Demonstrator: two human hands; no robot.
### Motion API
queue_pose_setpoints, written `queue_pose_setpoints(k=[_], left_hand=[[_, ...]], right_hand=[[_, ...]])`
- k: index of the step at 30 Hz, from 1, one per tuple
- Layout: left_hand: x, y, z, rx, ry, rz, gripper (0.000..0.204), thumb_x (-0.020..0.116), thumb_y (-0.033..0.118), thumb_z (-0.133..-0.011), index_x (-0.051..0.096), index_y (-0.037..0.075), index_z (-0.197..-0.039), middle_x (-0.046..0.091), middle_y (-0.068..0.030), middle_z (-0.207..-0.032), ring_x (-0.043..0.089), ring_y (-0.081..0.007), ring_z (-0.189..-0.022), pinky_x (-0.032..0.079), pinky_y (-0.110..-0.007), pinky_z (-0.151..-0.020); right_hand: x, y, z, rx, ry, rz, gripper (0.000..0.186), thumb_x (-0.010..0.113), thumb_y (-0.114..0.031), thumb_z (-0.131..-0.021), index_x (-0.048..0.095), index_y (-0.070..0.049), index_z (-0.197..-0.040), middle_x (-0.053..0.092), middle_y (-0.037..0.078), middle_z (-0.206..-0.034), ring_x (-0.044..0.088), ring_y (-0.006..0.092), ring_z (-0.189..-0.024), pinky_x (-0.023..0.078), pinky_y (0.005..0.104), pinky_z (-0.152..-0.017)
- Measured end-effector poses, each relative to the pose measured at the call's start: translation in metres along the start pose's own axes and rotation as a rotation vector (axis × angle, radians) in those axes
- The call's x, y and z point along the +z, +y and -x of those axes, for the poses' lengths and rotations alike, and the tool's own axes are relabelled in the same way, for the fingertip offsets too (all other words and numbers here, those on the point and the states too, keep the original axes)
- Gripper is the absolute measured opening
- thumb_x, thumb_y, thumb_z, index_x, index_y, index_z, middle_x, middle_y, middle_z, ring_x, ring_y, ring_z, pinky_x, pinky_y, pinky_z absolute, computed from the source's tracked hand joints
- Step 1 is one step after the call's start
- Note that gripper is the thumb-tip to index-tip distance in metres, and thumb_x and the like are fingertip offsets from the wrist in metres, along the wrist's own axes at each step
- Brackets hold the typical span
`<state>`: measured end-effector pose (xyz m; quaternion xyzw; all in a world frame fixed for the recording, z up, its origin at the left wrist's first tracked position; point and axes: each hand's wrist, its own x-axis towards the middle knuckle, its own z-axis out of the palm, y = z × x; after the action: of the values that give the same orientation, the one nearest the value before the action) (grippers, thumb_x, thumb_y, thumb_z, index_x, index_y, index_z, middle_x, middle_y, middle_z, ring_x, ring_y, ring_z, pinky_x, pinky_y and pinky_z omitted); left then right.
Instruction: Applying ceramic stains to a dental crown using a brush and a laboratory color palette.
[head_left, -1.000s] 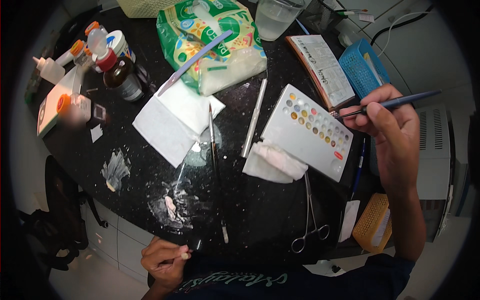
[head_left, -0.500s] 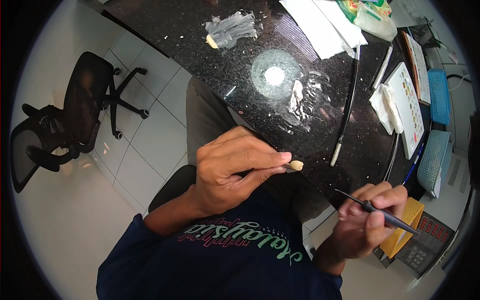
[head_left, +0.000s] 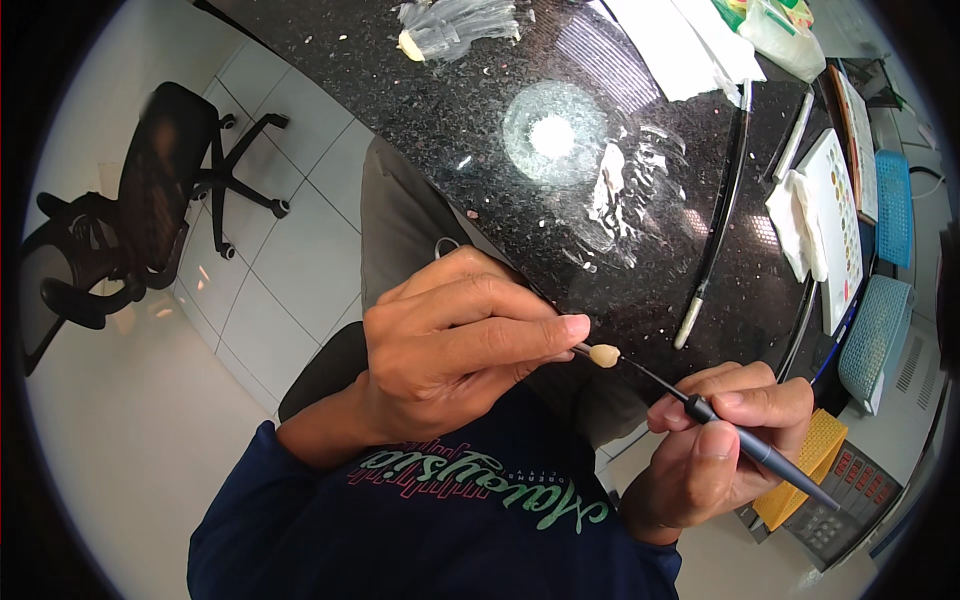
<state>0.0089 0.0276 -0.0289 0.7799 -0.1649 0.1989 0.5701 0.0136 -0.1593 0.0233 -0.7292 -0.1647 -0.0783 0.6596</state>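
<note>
A small cream tooth crown (head_left: 604, 356) sits at the end of thin metal forceps (head_left: 580, 348), which my left hand (head_left: 460, 335) pinches between thumb and fingertips. A metal ring, perhaps the forceps' handle, shows behind the knuckles. My right hand (head_left: 725, 440) is closed around a slim, dark-handled tool (head_left: 765, 455), held like a pen. Its thin black tip points left and reaches the crown's right side. Whether tip and crown touch is too small to tell. Both hands are above my lap, at the near edge of the black speckled worktop (head_left: 530, 230).
White smears (head_left: 610, 190) and a grey-white smeared patch (head_left: 460, 30) mark the worktop. A black-handled brush (head_left: 725, 210) lies to the right, near crumpled tissue (head_left: 797, 225) and a white palette (head_left: 840, 230). Blue baskets (head_left: 877, 335) and a yellow basket (head_left: 810, 470) line the right side.
My right hand has brought the tool's tip left and down, right up to the crown. The left hand with the crown has shifted slightly lower. The whole view has moved a little.
</note>
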Motion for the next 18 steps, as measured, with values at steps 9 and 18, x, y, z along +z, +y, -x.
queue_pose_setpoints(k=[9,18], left_hand=[[0.0008,0.0003,0.0022,0.030,0.015,-0.008,0.026,0.076,0.000,-0.065,0.071,0.004,-0.090,0.063,-0.0041,-0.071,0.052,-0.0121,-0.059,0.038,-0.022,-0.050],[0.0031,-0.0035,0.0039,0.040,0.037,0.010,0.026,0.076,0.001,-0.065,0.071,0.005,-0.090,0.063,-0.0039,-0.070,0.051,-0.0116,-0.058,0.037,-0.022,-0.049]], right_hand=[[0.0008,-0.0006,0.0022,0.012,0.021,-0.006,0.019,0.058,-0.003,-0.080,0.043,0.004,-0.090,0.056,0.014,-0.066,0.060,0.0148,-0.054,0.052,0.0208,-0.049],[0.0032,0.0000,0.0031,0.031,0.055,0.011,0.018,0.058,-0.002,-0.080,0.043,0.004,-0.089,0.056,0.015,-0.065,0.060,0.0147,-0.053,0.052,0.0209,-0.049]])
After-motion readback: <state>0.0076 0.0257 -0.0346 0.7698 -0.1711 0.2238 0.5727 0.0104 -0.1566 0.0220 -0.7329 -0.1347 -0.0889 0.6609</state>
